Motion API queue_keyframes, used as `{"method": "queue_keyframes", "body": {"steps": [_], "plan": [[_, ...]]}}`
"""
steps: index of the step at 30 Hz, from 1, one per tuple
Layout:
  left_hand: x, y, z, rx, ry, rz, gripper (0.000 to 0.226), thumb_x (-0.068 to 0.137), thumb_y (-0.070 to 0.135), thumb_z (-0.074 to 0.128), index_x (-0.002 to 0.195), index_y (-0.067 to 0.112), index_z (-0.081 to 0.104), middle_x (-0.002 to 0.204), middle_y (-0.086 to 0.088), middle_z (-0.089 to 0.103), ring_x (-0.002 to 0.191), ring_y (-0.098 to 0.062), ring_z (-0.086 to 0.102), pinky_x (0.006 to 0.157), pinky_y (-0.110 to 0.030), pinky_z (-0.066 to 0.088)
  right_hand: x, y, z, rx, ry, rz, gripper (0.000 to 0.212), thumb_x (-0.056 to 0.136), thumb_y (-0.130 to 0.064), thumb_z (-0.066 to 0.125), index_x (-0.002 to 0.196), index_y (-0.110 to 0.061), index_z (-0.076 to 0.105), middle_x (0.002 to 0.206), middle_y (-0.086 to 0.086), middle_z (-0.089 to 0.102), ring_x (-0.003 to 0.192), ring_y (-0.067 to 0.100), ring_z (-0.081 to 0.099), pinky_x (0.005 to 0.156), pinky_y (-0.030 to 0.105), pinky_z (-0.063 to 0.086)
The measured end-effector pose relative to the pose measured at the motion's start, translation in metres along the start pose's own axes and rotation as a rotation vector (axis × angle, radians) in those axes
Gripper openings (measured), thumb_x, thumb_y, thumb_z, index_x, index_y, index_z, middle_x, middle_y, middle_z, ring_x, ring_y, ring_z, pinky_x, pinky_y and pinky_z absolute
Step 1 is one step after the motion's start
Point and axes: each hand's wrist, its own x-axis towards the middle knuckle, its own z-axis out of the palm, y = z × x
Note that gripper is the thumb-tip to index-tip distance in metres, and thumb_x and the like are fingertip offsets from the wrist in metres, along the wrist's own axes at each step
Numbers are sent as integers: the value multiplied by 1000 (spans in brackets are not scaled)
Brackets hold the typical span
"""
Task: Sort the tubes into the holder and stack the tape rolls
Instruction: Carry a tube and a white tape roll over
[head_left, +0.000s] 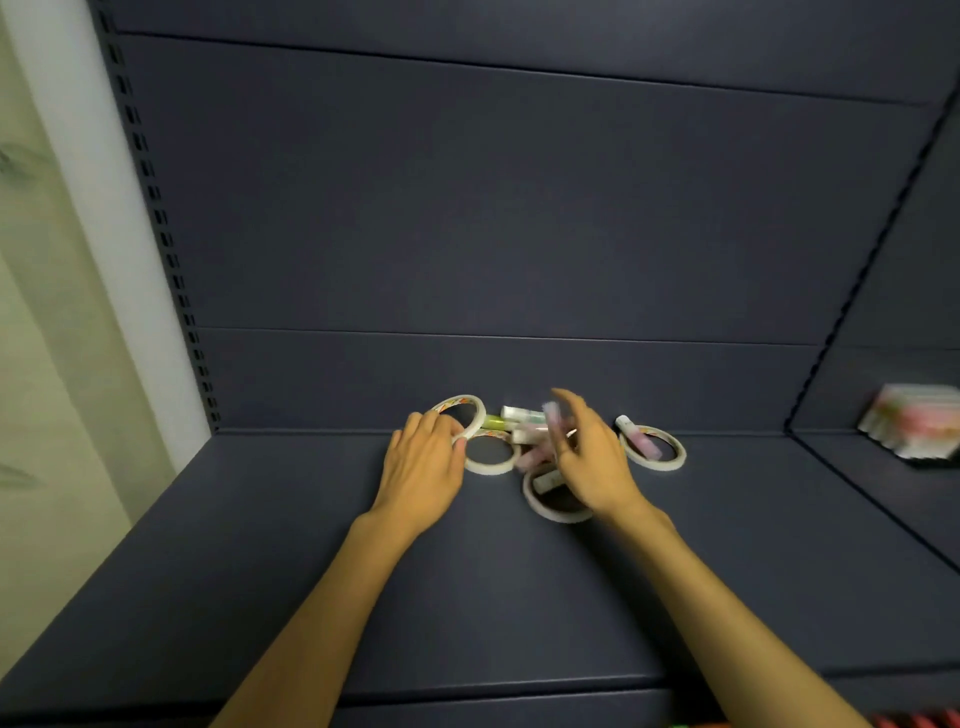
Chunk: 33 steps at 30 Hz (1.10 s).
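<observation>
Left hand: the left hand (423, 467) lies palm down at the left end of the pile, its fingers curled over the near rim of the tilted tape roll (460, 415) and gripping it.
Right hand: the right hand (589, 460) hovers at the right side of the pile, fingers spread and loosely bent; a blurred pink tube (551, 415) sits against its fingertips, and whether the fingers pinch it or only touch it cannot be told.
Tilted tape roll: a white ring with a printed inner face, raised on its near edge at the far left of the pile, leaning over the flat roll beside it.
Flat tape roll: a second white roll (491, 457) lies flat just right of the left hand, touching the tilted roll.
Near tape roll: a third roll (550, 512) lies flat under the right hand, at the near side of the pile, with a pale tube (546, 483) lying across its opening.
Right tape roll: a fourth roll (654, 448) lies flat just right of the right hand, a little apart from the pile, with a pink white-capped tube (636, 435) lying across it.
Pile of tubes: several small tubes (522, 422), white, green and pink, lie crossed between the two hands, against the tilted roll; blur hides their count.
Shelf: the dark blue shelf (467, 597) carries everything, and the pile sits near its back wall.
Side item: a blurred stack of pale, pink-striped packets (914, 426) stands far right of the pile, on the neighbouring shelf section.
</observation>
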Motion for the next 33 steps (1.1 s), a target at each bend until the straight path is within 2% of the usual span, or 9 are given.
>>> {"method": "queue_keyframes", "body": {"steps": [3,5,7,9,16,19,21,29,33], "plan": [[3,27,3,-52,2,88,16,100,26,52,108,17,62,110,3,59,100,-22,51,83,-37,42,-14,15,-26,40,68,-10,31,104,-40,44,135,-37,46,91,-4,65,83,17,63,81,36,49],[4,46,9,-88,-14,142,17,99,29,53,108,18,62,110,5,59,101,-21,50,83,-36,41,-28,22,-48,142,102,21,25,103,-40,48,128,-35,51,88,-5,67,75,14,65,75,37,55],[4,69,16,-128,-23,188,17,98,31,55,108,19,63,110,7,59,102,-19,49,86,-33,39,-42,32,-71,215,136,62,23,101,-44,51,123,-38,53,97,-11,70,80,7,67,74,34,58],[2,96,23,-165,-28,236,16,97,30,55,106,20,63,108,8,59,103,-17,49,88,-30,36,-56,48,-96,238,170,77,22,99,-38,57,121,-39,53,101,-15,70,84,3,67,74,32,58],[-4,209,50,-214,-34,318,12,96,30,55,103,24,63,103,10,59,96,-17,52,89,-37,40,-105,111,-195,211,251,105,29,97,-22,62,120,-36,53,96,-5,66,84,9,66,71,36,58],[-8,263,61,-268,-58,345,13,97,28,55,103,20,63,106,8,58,103,-15,52,91,-34,42,-125,140,-238,198,277,102,32,95,-17,63,121,-34,54,97,-5,66,89,6,64,77,37,58],[-12,300,68,-287,-57,351,11,98,27,55,101,20,63,105,9,57,102,-13,52,86,-30,41,-136,161,-268,193,285,99,33,94,-15,63,120,-34,54,98,-6,66,91,7,65,79,38,58],[-29,434,104,-316,-102,351,15,99,29,54,106,20,64,107,9,57,98,-13,49,78,-34,47,-191,232,-373,202,323,101,32,95,-16,64,119,-34,53,99,-5,66,91,3,64,75,18,53],[-31,488,123,-324,-113,381,15,99,28,54,106,20,64,106,9,58,98,-12,49,77,-31,46,-207,269,-412,195,349,123,34,94,-16,64,119,-35,53,99,-5,67,92,4,64,75,20,54]]}}
